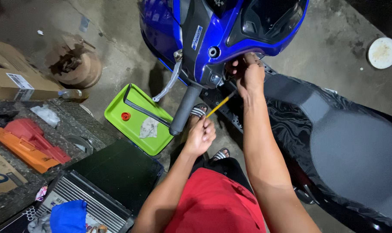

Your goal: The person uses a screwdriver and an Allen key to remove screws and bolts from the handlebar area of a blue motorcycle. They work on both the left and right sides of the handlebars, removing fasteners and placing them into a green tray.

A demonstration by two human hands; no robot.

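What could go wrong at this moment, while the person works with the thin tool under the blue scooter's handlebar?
1. The left hand grips only the end of the thin yellow tool, so it may slip and scratch the blue panel.
2. The right hand reaches under the panel where little shows, so its fingers could get pinched.
3. Feet in open sandals stand below, so a dropped tool could hit them.

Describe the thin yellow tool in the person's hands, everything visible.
The yellow tool is a slim, straight rod, likely a screwdriver shaft or similar; its tip and handle are hidden. It slants from the left hand, which grips its lower end, up toward the right hand, under the blue scooter's front panel. Its upper end vanishes in shadow near the handlebar grip. It hangs in the air above the concrete floor.
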